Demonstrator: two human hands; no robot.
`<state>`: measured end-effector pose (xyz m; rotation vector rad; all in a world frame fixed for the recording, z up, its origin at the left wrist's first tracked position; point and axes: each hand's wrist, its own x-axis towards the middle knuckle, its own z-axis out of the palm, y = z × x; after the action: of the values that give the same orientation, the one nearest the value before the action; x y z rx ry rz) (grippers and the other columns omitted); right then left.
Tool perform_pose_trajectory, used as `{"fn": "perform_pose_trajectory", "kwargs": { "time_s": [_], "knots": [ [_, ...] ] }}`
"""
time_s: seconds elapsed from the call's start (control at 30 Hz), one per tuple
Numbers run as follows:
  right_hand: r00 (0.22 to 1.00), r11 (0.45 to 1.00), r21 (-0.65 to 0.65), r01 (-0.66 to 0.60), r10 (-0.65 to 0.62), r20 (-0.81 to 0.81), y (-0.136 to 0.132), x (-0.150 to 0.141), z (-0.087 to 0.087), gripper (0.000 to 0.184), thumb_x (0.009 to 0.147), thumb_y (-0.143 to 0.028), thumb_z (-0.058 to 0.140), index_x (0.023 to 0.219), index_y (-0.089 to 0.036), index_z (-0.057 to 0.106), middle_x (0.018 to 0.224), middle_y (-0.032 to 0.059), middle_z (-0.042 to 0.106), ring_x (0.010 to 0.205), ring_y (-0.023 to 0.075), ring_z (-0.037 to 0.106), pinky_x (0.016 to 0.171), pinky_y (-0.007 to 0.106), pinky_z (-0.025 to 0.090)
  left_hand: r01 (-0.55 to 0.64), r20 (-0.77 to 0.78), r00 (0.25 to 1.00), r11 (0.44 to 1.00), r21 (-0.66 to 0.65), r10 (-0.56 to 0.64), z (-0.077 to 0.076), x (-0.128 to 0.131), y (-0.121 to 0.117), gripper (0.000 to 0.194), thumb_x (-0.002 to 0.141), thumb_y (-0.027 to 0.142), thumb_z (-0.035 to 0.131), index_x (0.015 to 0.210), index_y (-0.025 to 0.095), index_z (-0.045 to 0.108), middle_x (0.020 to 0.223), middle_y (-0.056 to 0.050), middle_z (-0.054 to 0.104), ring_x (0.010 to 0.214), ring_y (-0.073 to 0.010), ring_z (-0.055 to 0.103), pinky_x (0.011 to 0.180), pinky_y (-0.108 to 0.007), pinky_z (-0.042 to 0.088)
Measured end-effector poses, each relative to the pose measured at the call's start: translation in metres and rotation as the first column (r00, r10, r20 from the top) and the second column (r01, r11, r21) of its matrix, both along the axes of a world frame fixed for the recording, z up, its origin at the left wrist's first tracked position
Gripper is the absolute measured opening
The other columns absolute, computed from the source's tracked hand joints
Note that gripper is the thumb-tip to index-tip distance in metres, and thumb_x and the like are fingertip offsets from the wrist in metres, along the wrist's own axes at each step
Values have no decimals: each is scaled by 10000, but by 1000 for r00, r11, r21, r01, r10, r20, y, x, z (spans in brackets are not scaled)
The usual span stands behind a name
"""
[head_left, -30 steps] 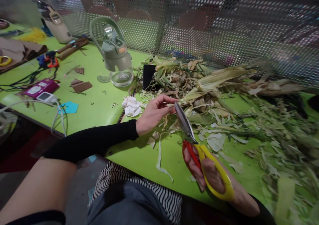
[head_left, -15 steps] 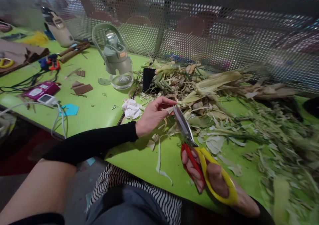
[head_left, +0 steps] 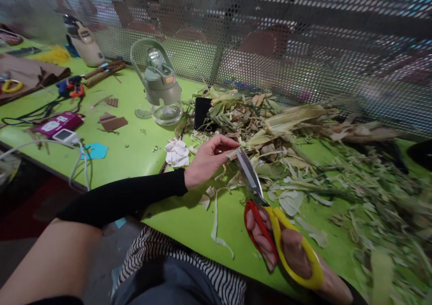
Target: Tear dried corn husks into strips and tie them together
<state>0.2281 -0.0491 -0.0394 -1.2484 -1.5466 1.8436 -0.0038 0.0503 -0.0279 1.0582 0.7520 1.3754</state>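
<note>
My left hand [head_left: 206, 160], in a black sleeve, pinches the end of a pale corn husk strip [head_left: 259, 139] at the edge of a heap of husks [head_left: 286, 120]. My right hand [head_left: 286, 246] grips scissors [head_left: 251, 179] by their red and yellow handles. The steel blades point up and away, their tips right beside my left fingertips and against the husk strip. Both hands are over a lime green table [head_left: 135, 152]. Cut husk slivers [head_left: 216, 215] lie under the blades.
A grey-green water bottle [head_left: 158, 82] lies tipped near a black phone [head_left: 201, 111]. Crumpled white paper [head_left: 177, 152] sits beside my left wrist. Far left are a magenta box [head_left: 57, 122], white cables [head_left: 76, 158], cardboard scraps and tools. Perforated metal screen [head_left: 270, 34] backs the table.
The view has shifted slightly; bottle and clutter sit a bit lower and to the right. The scissors stay at the husk with blades nearly closed, and my hands keep their hold.
</note>
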Motion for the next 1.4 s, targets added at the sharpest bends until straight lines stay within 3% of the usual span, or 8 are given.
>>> {"fn": "perform_pose_trajectory", "kwargs": {
  "time_s": [0.27,0.47,0.6,0.7,0.87,1.2,1.33,1.4],
  "knots": [
    [996,978,-209,25,-43,-79,5,-14,6,567,687,-780,617,847,-237,578,467,-76,408,320,67,297,300,192,343,4,18,1000,999,-45,-3,2,0,1,136,804,123,746,896,150,649,881,-11,690,794,-93,626,786,-257,488],
    [962,971,-97,218,-231,-147,12,-17,18,626,699,-847,590,759,-227,523,475,-53,423,359,93,374,341,239,381,158,217,969,973,-169,-119,3,1,-1,204,852,230,738,995,156,613,853,-11,700,763,-102,656,767,-286,511],
    [926,907,240,346,-371,65,25,-10,21,722,631,-940,532,837,-248,553,488,-53,431,357,122,362,337,288,362,200,280,951,954,-225,-134,2,3,0,230,867,219,725,1063,164,616,842,-10,708,807,-116,693,788,-291,521],
    [753,821,516,246,-497,431,33,-1,24,509,729,-726,687,903,-259,585,569,-21,508,451,161,442,409,282,332,198,301,946,952,-232,-123,1,3,2,227,841,207,755,1022,162,625,843,-4,714,799,-109,697,781,-276,516],
    [532,692,720,54,-631,566,41,6,36,326,847,-572,643,853,-270,522,608,3,531,462,176,470,473,297,311,212,310,942,941,-265,-125,2,0,3,216,818,145,760,981,144,618,833,-11,734,756,-93,689,776,-259,514],
    [77,707,690,-156,-687,722,53,32,55,180,885,-313,610,795,-171,548,792,193,635,865,354,639,784,454,442,110,221,975,931,-349,-32,12,2,5,196,767,106,786,875,155,630,738,54,676,607,-31,598,587,-171,422],
    [225,701,707,-98,-676,701,41,26,73,345,953,-480,537,745,-206,563,723,132,621,714,278,620,686,396,439,173,253,964,921,-349,-85,28,9,3,217,756,118,801,841,153,605,739,48,676,637,-44,616,673,-198,487],
    [520,677,735,-36,-615,592,37,8,84,365,951,-552,521,937,-208,640,918,124,696,800,256,645,711,364,468,217,244,960,923,-319,-141,35,14,2,242,745,145,820,832,156,594,740,43,679,654,-57,628,730,-228,513]
  ]
}}
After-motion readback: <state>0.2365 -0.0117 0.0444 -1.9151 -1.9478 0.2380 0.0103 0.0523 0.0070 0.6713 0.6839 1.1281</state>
